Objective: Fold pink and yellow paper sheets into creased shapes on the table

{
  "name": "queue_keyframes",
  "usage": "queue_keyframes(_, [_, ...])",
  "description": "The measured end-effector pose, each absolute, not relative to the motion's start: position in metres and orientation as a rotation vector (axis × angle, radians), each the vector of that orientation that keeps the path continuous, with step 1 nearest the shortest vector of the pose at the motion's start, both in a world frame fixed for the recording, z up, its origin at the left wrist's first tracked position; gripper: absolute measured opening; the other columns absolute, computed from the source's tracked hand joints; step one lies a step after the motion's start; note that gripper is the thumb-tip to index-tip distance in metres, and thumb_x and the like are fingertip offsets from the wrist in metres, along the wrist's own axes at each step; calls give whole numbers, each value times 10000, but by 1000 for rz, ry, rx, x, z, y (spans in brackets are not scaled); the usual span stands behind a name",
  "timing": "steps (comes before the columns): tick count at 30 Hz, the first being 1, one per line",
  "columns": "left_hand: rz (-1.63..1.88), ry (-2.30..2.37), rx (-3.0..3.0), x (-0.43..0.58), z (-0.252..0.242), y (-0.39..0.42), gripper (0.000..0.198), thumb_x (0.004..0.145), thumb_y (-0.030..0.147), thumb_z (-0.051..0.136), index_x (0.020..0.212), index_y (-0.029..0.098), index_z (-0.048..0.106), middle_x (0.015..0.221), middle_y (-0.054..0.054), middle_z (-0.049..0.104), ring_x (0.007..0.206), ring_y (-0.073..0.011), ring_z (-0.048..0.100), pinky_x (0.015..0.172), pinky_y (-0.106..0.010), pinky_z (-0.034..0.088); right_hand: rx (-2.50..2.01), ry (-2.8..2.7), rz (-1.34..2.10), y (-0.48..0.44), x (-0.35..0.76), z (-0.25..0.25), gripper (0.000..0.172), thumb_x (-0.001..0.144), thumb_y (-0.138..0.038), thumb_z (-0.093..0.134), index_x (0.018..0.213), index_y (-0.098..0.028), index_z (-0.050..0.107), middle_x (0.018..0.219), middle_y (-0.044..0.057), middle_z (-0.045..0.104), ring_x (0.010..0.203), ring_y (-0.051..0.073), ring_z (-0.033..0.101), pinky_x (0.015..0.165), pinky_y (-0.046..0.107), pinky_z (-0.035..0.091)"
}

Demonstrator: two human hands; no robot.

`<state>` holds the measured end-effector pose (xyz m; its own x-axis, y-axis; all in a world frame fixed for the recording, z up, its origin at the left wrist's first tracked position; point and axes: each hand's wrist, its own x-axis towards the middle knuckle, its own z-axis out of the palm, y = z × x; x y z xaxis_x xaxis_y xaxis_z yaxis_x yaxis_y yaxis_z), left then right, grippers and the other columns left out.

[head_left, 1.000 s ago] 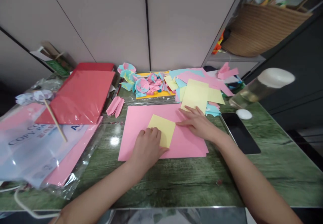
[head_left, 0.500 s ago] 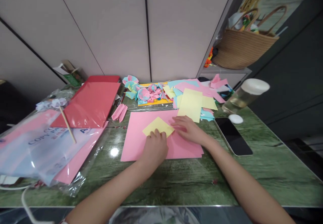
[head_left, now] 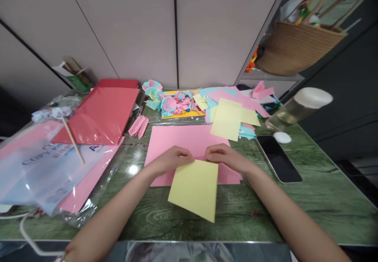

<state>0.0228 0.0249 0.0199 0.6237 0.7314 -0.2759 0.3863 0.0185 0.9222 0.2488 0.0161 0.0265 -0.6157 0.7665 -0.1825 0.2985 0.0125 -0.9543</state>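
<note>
A yellow sheet of paper point(head_left: 195, 188) is held up off the table, tilted toward me, its lower corner hanging near the front edge. My left hand point(head_left: 174, 159) pinches its upper left edge. At the upper right edge, my right hand point(head_left: 226, 156) has its fingers closed on the same sheet; the fingertips are partly hidden. Beneath both hands lies pink paper point(head_left: 180, 134). More yellow paper point(head_left: 226, 118) rests just beyond my right hand.
Folded paper flowers point(head_left: 168, 104) sit at the back. On the left are a red folder point(head_left: 100, 116), a plastic copy-paper bag point(head_left: 59, 171) and a wooden stick point(head_left: 73, 140). A phone point(head_left: 277, 159), a white lid point(head_left: 282, 137) and a bottle point(head_left: 295, 110) stand or lie right.
The small yellow diamond that lay on the pink paper is now lifted and opened into a larger sheet. Both hands have come to its upper edge, and the view has shifted slightly.
</note>
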Motion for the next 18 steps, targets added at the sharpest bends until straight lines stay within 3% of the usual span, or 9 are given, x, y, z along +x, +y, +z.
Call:
queue_keyframes(8, [372, 1064, 1636, 31, 2, 15, 244, 791, 342, 524, 794, 181, 706, 770, -2, 677, 716, -156, 561, 589, -222, 359, -1238, -1804, 1671, 13, 229, 4, 48, 756, -216, 541, 774, -182, 570, 704, -10, 573, 651, 118, 505, 585, 236, 340])
queue_keyframes(18, [461, 1087, 1666, 31, 11, 16, 183, 776, 275, 532, 718, 172, 671, 715, 8, 657, 714, -146, 573, 598, -210, 391, -1257, -1819, 1613, 14, 233, 12, 98, 717, -180, 533, 620, -170, 528, 606, -41, 477, 583, 95, 423, 552, 238, 305])
